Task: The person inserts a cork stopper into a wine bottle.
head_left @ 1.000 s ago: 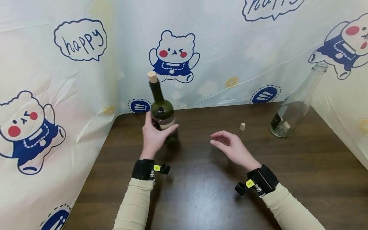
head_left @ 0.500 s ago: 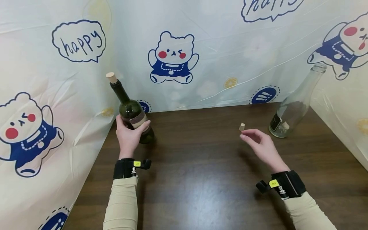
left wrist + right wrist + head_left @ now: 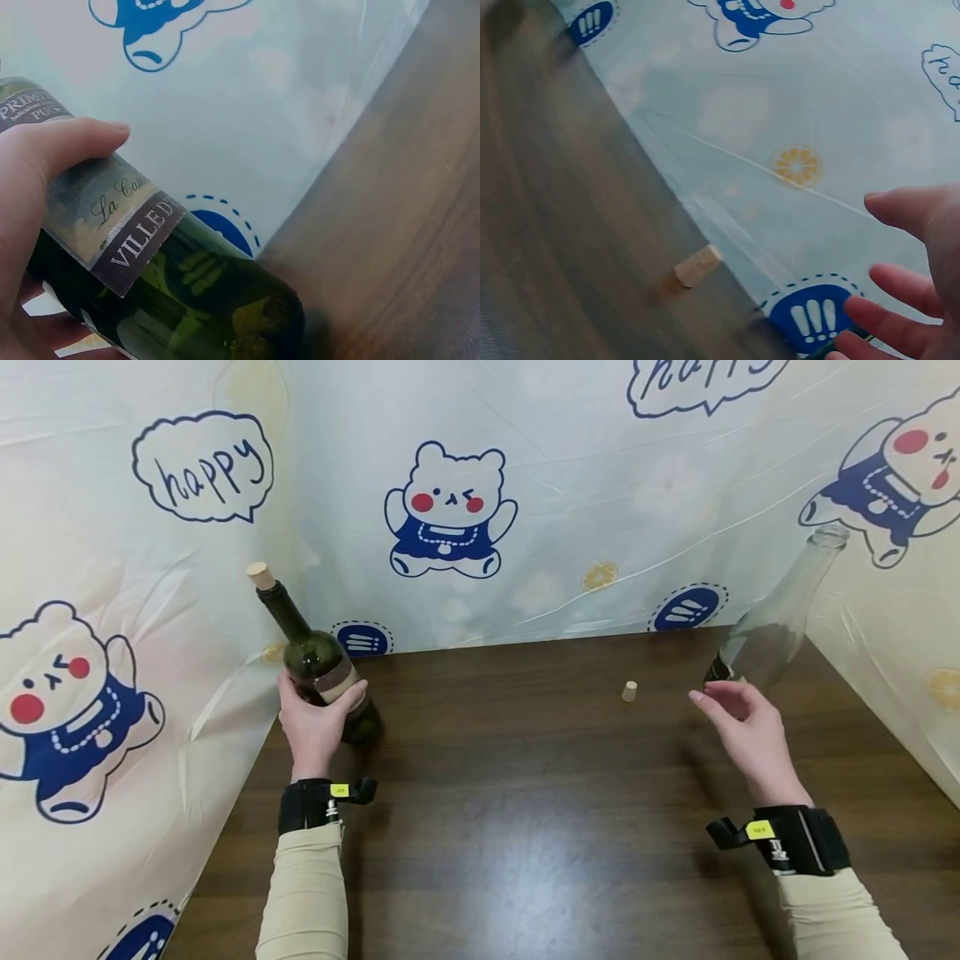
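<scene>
My left hand [image 3: 311, 731] grips a green wine bottle [image 3: 313, 657] around its body. The bottle leans to the left, with a pale cork [image 3: 260, 576] in its neck. Its label [image 3: 120, 217] faces the camera in the left wrist view, and cork-like lumps [image 3: 266, 319] show inside the base. On the right, my right hand [image 3: 753, 739] is in front of a clear glass bottle [image 3: 772, 618], overlapping its lower part in the head view. Nothing is between its fingers, which are spread apart from the thumb [image 3: 900, 206] in the right wrist view.
A small loose cork [image 3: 629, 691] stands on the dark wooden table [image 3: 495, 793], between the two bottles. Light printed sheeting [image 3: 562, 527] with cartoon bears forms walls behind the table and at both sides.
The left hand has carried the green bottle leftward, and it now tilts more. My right hand has moved right, past the loose cork, to the clear bottle.
</scene>
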{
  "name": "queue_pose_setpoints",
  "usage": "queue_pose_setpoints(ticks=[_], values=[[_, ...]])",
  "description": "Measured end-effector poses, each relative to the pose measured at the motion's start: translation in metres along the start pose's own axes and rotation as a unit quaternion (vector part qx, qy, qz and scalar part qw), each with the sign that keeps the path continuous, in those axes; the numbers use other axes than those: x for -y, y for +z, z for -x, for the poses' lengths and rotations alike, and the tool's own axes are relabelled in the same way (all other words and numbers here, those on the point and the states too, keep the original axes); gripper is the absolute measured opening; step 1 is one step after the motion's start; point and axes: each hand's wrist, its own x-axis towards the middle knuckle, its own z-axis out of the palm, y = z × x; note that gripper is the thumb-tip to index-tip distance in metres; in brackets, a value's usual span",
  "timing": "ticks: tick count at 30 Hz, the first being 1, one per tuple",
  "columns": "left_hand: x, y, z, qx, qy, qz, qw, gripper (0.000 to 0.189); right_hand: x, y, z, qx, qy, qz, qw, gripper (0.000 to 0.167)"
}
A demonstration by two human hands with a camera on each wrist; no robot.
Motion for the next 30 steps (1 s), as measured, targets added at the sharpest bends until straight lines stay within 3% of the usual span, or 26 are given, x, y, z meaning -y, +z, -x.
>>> queue_pose_setpoints(ticks=[5,11,15,20,23,30], values=[[0.009,-0.001,0.005,-0.006,-0.01,-0.002,0.9999,0.091,0.009,-0.005,-0.005,-0.033,0.023,-0.011,0.9991,0.071],[0.015,0.0,0.007,-0.016,-0.023,0.002,0.9996,0.092,0.016,-0.007,-0.013,-0.082,0.036,-0.019,0.9958,0.066],[0.016,0.003,0.004,-0.015,-0.027,0.012,0.9995,0.095,0.021,-0.012,-0.021,-0.159,0.052,-0.048,0.9847,0.063],[0.016,0.006,0.002,-0.02,-0.024,0.003,0.9995,0.094,0.031,-0.025,-0.036,-0.235,0.043,-0.079,0.9679,0.082],[0.017,0.006,0.004,-0.021,-0.033,0.003,0.9992,0.094,0.036,-0.034,-0.044,-0.225,0.049,-0.09,0.969,0.094],[0.015,0.005,0.009,-0.016,-0.038,-0.006,0.9991,0.094,0.039,-0.04,-0.068,-0.147,0.054,-0.066,0.9855,0.11]])
